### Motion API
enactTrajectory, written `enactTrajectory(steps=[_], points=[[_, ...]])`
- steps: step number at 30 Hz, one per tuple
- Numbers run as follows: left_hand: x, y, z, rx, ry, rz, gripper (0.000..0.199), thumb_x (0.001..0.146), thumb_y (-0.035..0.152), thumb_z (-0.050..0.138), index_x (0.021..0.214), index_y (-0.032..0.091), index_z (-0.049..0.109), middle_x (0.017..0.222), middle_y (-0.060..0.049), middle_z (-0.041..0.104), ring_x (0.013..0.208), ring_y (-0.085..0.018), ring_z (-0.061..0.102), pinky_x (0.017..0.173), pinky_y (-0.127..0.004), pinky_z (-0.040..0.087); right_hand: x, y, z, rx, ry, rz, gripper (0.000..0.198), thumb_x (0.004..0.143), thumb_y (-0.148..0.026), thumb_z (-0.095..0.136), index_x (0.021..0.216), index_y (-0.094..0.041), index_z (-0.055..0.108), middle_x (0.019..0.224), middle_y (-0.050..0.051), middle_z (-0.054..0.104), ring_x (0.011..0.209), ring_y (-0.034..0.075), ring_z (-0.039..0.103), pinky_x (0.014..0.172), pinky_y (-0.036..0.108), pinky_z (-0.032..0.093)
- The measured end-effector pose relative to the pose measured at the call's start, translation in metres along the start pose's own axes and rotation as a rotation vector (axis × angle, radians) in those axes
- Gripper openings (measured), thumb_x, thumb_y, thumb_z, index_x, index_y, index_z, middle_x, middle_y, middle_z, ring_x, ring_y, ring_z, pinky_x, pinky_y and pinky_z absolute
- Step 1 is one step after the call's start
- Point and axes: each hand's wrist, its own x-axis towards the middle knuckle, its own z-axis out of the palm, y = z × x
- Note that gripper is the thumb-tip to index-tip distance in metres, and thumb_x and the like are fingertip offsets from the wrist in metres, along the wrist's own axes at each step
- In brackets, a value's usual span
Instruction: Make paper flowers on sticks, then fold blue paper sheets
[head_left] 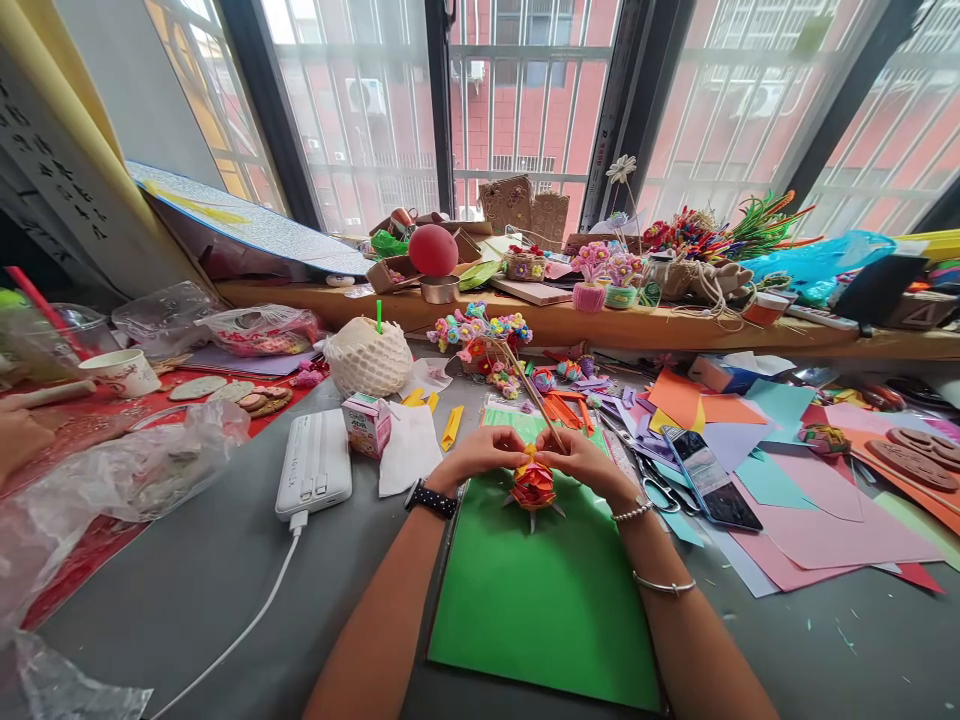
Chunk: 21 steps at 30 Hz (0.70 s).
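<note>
Over the green board [540, 600] I have a folded paper flower [534, 487] in red, orange and yellow, with pale pointed tips spreading below it. My left hand [487, 452], with a dark dotted watch band on the wrist, pinches the flower's yellow upper edge. On the other side, my right hand [581, 462] is closed around a thin wooden stick [534, 392], its fingertips also at the flower. The stick slants up and to the left. Both thumbs are close together, and the exact fingertip contact is partly hidden.
Scissors [660, 490], a phone [711, 478] and coloured paper sheets [810, 510] lie to the right. A white power bank [315, 465], a small drink carton [366, 425] and a netted coconut [369, 358] stand left. Another person's hand [26, 430] shows at far left.
</note>
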Motion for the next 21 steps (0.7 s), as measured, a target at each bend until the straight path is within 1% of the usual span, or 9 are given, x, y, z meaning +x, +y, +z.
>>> enactTrajectory(steps=[6,11,15,21], points=[[0.0005,0.0005,0.0021,-0.009,0.002,0.006,0.028,0.059,0.035,0.067,0.073,0.013,0.057,0.069,0.0,0.057,0.066,-0.012,0.052,0.062,-0.024,0.039,-0.0006,-0.002,0.0011,-0.005,0.034,0.025,0.027,0.066,-0.04,0.062,0.071,-0.016,0.049,0.061,-0.005,0.043,0.052,0.007,0.036,0.045,0.02,0.026],[0.0008,0.0042,0.0053,-0.047,0.033,0.051,0.028,0.06,0.035,0.067,0.074,0.013,0.055,0.067,0.002,0.055,0.063,-0.01,0.05,0.061,-0.023,0.039,-0.001,-0.0028,0.0005,0.034,0.047,0.011,0.028,0.066,-0.041,0.061,0.073,-0.017,0.048,0.063,-0.004,0.045,0.054,0.008,0.039,0.048,0.021,0.03],[0.0012,0.0049,0.0045,-0.022,0.025,0.062,0.028,0.06,0.035,0.067,0.071,0.014,0.053,0.063,0.003,0.052,0.06,-0.009,0.048,0.057,-0.022,0.038,-0.0009,-0.0021,0.0011,-0.012,0.07,0.004,0.028,0.065,-0.041,0.062,0.072,-0.017,0.049,0.065,-0.003,0.045,0.056,0.009,0.04,0.05,0.021,0.031],[-0.0006,0.0068,0.0054,-0.036,-0.027,0.062,0.028,0.06,0.033,0.067,0.072,0.014,0.051,0.064,0.004,0.05,0.06,-0.008,0.046,0.056,-0.021,0.036,-0.0022,-0.0043,0.0006,-0.055,0.008,-0.002,0.025,0.068,-0.039,0.06,0.069,-0.017,0.049,0.061,-0.005,0.042,0.053,0.008,0.036,0.047,0.02,0.027]])
